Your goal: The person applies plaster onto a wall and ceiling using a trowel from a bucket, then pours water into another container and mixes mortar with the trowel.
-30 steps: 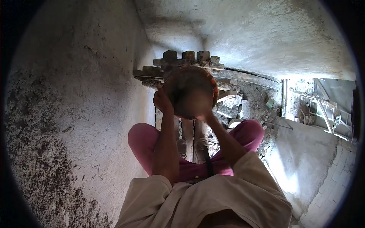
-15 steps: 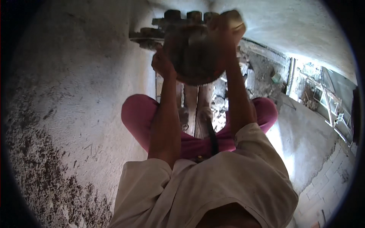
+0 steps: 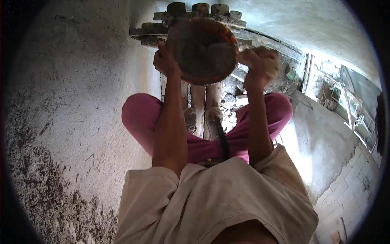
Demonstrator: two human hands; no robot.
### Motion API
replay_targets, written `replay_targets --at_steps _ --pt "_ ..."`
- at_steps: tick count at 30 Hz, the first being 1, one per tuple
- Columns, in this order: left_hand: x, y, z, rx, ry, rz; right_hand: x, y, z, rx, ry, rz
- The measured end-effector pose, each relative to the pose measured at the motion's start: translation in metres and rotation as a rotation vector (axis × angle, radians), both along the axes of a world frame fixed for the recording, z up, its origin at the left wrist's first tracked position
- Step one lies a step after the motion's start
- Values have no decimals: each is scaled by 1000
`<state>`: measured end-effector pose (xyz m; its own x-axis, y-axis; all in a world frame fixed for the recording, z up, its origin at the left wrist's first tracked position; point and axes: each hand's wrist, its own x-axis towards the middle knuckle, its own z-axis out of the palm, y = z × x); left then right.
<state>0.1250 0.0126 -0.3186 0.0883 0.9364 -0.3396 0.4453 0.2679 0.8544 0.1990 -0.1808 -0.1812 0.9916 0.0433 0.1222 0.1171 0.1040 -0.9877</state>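
A round, dark, shallow bowl with a worn orange rim is raised in front of me, its hollow turned toward me. My left hand is closed on its left edge, thumb upward. Just off the right edge, my right hand is closed around a pale tan object, whose kind I cannot make out. From that hand, a blurred light streak reaches across the inside of the bowl. Whatever lies in the bowl is too dark and smeared to tell.
Stacked planks with several round blocks on top stand beyond the bowl. My shod feet rest on long boards. Rubble lies right of them. A rough plastered wall rises close at left; a metal frame leans far right.
The bowl has tipped so its inside faces me. My right hand has come down and to the right, from above the bowl's far right edge to beside it.
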Motion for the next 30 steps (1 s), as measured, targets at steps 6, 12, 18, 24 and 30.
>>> replay_targets --at_steps 6,12,18,24,30 --pt "2 -14 1 22 -8 -30 20 17 -48 -96 19 -83" --pt "-16 -11 -1 30 25 -53 78 71 16 149 -157 66" --pt "8 -16 7 56 14 -55 33 54 -64 -176 -142 -114" --pt "-11 4 -6 2 51 -12 -25 10 -41 24 52 11" --pt "-1 -3 7 37 -21 -7 -3 -2 39 188 175 39"
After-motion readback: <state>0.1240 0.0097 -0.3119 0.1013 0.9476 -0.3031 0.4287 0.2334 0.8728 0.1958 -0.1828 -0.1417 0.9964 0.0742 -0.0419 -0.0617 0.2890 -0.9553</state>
